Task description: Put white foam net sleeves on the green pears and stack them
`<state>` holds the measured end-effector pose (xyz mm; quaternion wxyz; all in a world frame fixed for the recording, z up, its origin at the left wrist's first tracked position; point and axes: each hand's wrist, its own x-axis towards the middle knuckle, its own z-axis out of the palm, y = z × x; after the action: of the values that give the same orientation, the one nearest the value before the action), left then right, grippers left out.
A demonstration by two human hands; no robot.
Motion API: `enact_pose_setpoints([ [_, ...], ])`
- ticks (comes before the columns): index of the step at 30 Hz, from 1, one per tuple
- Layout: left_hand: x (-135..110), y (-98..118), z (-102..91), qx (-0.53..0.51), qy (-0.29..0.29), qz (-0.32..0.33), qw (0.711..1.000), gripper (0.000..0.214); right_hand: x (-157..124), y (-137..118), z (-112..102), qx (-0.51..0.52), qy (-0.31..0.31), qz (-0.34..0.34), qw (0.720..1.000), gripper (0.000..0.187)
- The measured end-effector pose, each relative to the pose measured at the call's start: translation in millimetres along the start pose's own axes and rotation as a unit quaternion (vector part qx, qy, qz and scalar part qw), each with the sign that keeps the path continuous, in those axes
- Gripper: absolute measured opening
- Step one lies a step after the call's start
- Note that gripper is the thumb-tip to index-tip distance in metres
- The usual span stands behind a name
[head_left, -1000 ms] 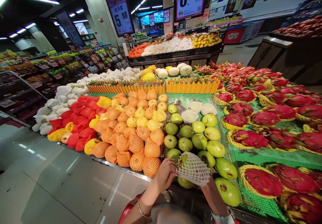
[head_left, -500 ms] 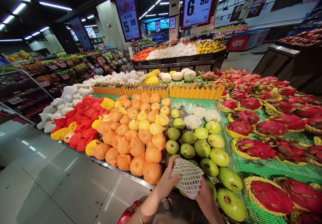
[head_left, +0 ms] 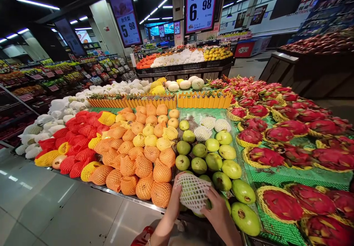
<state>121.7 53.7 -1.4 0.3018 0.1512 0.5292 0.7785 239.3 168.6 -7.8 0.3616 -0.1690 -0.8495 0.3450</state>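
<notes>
Between my two hands is a green guava in a white foam net (head_left: 193, 192), held over the near end of the guava rows. My left hand (head_left: 174, 199) is curled round its left side. My right hand (head_left: 217, 206) closes on its right side, thumb low and fingers on the net's edge. Bare green guavas (head_left: 214, 161) lie just beyond and to the right of my hands. Three guavas in white nets (head_left: 203, 132) rest at the far end of those rows. Pears in orange foam nets (head_left: 162, 194) are piled to the left of my hands.
Dragon fruits (head_left: 282, 203) in yellow nets fill the right side. Red-netted fruit (head_left: 74, 135) and white-netted fruit (head_left: 52, 119) lie further left. A low orange fence (head_left: 204, 100) crosses the stand behind the guavas. Price screens (head_left: 199, 8) hang above.
The view has turned right, so the stand sits further left. My right hand has shifted its grip and shows more of its fingers on the net. My left thumb has moved off the net's front.
</notes>
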Motion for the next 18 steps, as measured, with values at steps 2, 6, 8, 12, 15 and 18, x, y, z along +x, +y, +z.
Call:
enact_pose_setpoints([
  [2, 1, 3, -1.8, -0.002, -0.022, 0.001, 1.000, 0.053, 4, 0, -9, 0.006, -0.003, -0.051, 0.999, 0.041],
  [6, -3, 3, 1.1, -0.086, -0.056, -0.060, 0.993, 0.055, 9, -2, -14, 0.018, -0.069, -0.111, 0.991, 0.053],
  [8, -7, -1, 5.3, -0.124, -0.037, -0.095, 0.987, 0.058, 9, -1, -11, 0.008, -0.093, -0.111, 0.989, 0.061],
  [12, -9, -9, 10.2, -0.148, 0.032, -0.145, 0.978, 0.065, 7, 3, -10, 0.016, -0.082, -0.092, 0.992, 0.052],
  [15, -2, -9, 6.3, -0.112, 0.062, -0.113, 0.985, 0.064, 6, 4, -12, 0.089, -0.037, -0.059, 0.994, 0.033],
  [18, 9, -6, 0.3, -0.052, 0.073, -0.044, 0.995, 0.065, 5, 4, -5, 0.210, 0.084, 0.030, 0.974, 0.036],
])
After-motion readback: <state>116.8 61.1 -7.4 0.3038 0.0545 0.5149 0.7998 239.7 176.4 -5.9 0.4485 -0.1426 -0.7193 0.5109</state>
